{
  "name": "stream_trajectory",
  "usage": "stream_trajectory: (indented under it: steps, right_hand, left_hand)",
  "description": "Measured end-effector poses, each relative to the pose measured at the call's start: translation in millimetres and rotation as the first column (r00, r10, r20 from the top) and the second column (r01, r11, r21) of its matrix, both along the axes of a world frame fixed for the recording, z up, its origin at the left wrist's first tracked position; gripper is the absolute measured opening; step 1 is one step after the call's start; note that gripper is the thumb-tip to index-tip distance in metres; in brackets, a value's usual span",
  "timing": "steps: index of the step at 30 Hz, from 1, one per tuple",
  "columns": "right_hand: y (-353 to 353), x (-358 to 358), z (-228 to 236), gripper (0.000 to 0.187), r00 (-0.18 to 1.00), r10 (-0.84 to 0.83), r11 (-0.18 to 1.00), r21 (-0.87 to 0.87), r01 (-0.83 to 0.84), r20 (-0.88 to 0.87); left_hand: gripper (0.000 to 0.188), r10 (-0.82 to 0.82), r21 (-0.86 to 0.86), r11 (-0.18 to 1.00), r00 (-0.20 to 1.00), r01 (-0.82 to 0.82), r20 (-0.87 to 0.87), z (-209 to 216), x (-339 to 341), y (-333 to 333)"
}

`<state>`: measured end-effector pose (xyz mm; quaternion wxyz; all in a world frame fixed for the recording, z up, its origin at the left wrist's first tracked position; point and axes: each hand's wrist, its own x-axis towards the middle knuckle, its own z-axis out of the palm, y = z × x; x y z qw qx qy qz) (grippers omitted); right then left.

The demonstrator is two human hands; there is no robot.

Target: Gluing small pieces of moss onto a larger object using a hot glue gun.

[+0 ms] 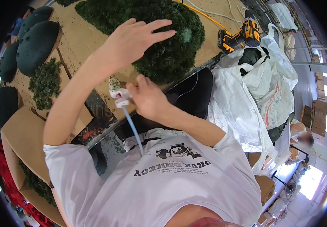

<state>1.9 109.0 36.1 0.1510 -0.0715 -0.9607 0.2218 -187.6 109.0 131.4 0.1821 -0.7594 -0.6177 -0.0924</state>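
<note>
My left hand reaches across a mound of dark green artificial foliage. Its index and middle fingers are stretched out over the greenery, with nothing seen in them. Nearer my body, my right hand has its fingers curled against a small white plastic piece with a green-speckled end. That piece is slightly blurred, and its exact kind is unclear. From it a pale blue-grey cord runs down in front of my shirt.
Dark green domes and a loose foliage clump lie on cardboard at left. An open carton stands below them. A yellow-black cordless drill rests at the right, beside white woven sacks. An orange cord crosses behind.
</note>
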Motion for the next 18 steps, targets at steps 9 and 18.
stream_trajectory:
  steps: [9,18]
  right_hand:
    - [75,156,9,0.043,0.969,-0.204,0.865,-0.490,0.111,-0.140]
    - [154,216,53,0.072,0.747,-0.582,0.339,-0.931,-0.137,-0.322]
  left_hand:
    - [0.063,-0.049,0.022,0.999,0.999,0.049,0.022,-1,-2,-1]
    - [0.072,0.052,-0.018,0.999,0.972,-0.049,0.229,-3,9,-2]
